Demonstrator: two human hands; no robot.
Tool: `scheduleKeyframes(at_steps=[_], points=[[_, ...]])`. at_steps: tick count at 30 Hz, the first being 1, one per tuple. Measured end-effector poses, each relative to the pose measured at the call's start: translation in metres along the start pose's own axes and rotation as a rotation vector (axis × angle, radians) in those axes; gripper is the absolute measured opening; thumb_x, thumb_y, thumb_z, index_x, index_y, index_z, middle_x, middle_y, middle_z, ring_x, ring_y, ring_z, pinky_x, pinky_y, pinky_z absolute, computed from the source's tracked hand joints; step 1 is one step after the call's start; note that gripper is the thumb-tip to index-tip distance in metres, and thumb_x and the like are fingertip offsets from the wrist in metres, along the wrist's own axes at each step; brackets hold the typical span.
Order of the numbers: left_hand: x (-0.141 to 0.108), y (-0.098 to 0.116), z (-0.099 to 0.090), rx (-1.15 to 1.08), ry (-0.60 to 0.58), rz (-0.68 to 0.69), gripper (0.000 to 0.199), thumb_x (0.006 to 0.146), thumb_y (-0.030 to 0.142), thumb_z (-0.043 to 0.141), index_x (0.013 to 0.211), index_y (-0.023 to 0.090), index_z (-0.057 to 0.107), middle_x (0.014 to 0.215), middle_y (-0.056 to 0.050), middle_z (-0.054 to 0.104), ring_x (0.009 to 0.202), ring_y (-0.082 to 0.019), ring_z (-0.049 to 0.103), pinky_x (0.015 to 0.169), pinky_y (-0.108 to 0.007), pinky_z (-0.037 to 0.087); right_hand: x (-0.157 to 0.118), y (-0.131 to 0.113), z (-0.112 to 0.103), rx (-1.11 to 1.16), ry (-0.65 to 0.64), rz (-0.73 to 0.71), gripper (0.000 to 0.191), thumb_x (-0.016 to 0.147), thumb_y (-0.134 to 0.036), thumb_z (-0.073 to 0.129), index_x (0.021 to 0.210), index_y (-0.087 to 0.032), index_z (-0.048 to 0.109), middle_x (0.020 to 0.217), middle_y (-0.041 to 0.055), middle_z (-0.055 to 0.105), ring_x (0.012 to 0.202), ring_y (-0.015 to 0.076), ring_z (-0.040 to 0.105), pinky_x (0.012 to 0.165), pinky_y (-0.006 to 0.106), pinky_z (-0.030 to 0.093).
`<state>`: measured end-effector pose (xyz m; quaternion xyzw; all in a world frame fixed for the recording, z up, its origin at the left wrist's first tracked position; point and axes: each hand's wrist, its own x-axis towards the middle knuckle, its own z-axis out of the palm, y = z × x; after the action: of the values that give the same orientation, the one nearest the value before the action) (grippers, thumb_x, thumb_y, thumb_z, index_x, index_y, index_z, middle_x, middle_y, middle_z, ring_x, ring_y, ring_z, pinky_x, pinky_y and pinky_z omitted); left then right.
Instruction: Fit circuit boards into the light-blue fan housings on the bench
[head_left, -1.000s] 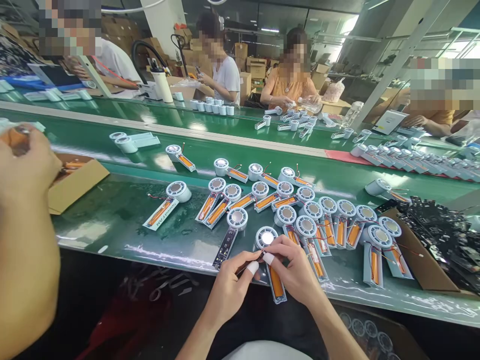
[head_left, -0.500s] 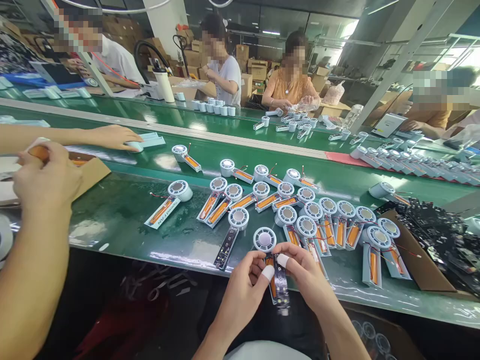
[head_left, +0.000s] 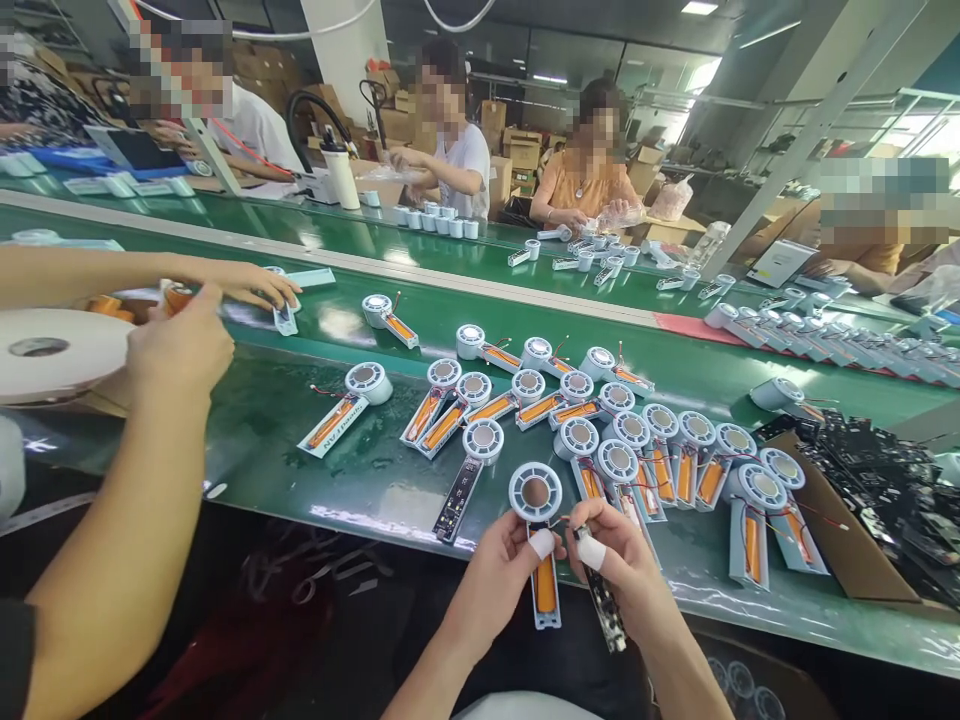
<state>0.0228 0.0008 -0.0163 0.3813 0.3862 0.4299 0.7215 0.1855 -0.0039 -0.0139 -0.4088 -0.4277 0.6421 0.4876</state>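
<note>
My left hand [head_left: 504,572] grips a light-blue handheld fan [head_left: 535,492] at the neck, with its round head up and its open handle pointing down toward me. An orange battery [head_left: 546,585] lies in that handle. In my right hand [head_left: 624,562] is a narrow black circuit board [head_left: 606,612], pinched near its upper end and tilted beside the fan. White covers sit on both thumbs. What the fingertips do between fan and board is too small to make out. Left of my hands lies a fan fitted with a black board [head_left: 459,497].
Several fan bodies with orange batteries [head_left: 441,425] spread over the green bench [head_left: 277,500]. A cardboard box [head_left: 847,530] of black circuit boards stands at right. A co-worker's arms [head_left: 127,560] reach in from the left, near a white roll [head_left: 67,350]. More people work across the conveyor.
The circuit board has moved right, away from the fan handle, uncovering the orange battery. The co-worker's nearer hand at left has moved right, and their other hand has shifted on a light-blue part.
</note>
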Motion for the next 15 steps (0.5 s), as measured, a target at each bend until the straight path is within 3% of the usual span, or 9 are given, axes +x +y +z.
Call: scheduleKeyframes(at_steps=[3, 6, 9, 12, 15], points=[[-0.003, -0.001, 0.000, 0.127, 0.126, 0.074, 0.039, 0.088, 0.051, 0.065, 0.110, 0.019, 0.063, 0.108, -0.009, 0.074, 0.095, -0.025, 0.071, 0.091, -0.038, 0.055, 0.000, -0.012, -0.006, -0.272, 0.082, -0.067, 0.029, 0.082, -0.041, 0.073, 0.101, -0.023, 0.061, 0.085, 0.0014, 0.060, 0.073, 0.0161, 0.058, 0.055, 0.023, 0.043], [-0.006, 0.002, 0.000, 0.273, 0.192, 0.112, 0.036, 0.094, 0.050, 0.055, 0.113, 0.020, 0.060, 0.101, -0.008, 0.073, 0.090, -0.024, 0.070, 0.083, -0.034, 0.054, -0.001, -0.020, -0.008, -0.688, 0.145, -0.161, 0.026, 0.091, -0.035, 0.062, 0.115, -0.026, 0.059, 0.094, 0.0038, 0.066, 0.082, 0.0191, 0.063, 0.069, 0.028, 0.049], [-0.008, 0.005, -0.002, 0.384, 0.239, 0.149, 0.035, 0.096, 0.049, 0.050, 0.115, 0.021, 0.059, 0.095, -0.006, 0.071, 0.083, -0.022, 0.067, 0.075, -0.031, 0.052, -0.002, -0.023, -0.005, -1.140, 0.128, -0.279, 0.021, 0.097, -0.028, 0.048, 0.112, -0.027, 0.062, 0.095, 0.0054, 0.072, 0.079, 0.0213, 0.066, 0.068, 0.030, 0.046], [-0.008, 0.007, -0.005, 0.444, 0.267, 0.167, 0.033, 0.097, 0.048, 0.050, 0.114, 0.021, 0.060, 0.089, -0.004, 0.069, 0.078, -0.021, 0.064, 0.068, -0.028, 0.049, -0.007, -0.025, 0.001, -1.399, 0.026, -0.327, 0.023, 0.099, -0.023, 0.040, 0.100, -0.025, 0.063, 0.076, 0.0036, 0.072, 0.059, 0.0206, 0.063, 0.053, 0.029, 0.034], [-0.007, 0.009, -0.008, 0.456, 0.248, 0.157, 0.029, 0.097, 0.045, 0.051, 0.111, 0.021, 0.061, 0.083, -0.001, 0.066, 0.073, -0.018, 0.059, 0.064, -0.026, 0.046, -0.012, -0.037, 0.009, -1.399, -0.255, -0.238, 0.016, 0.100, -0.026, 0.047, 0.095, -0.025, 0.062, 0.069, 0.0000, 0.068, 0.058, 0.0186, 0.061, 0.053, 0.027, 0.031]])
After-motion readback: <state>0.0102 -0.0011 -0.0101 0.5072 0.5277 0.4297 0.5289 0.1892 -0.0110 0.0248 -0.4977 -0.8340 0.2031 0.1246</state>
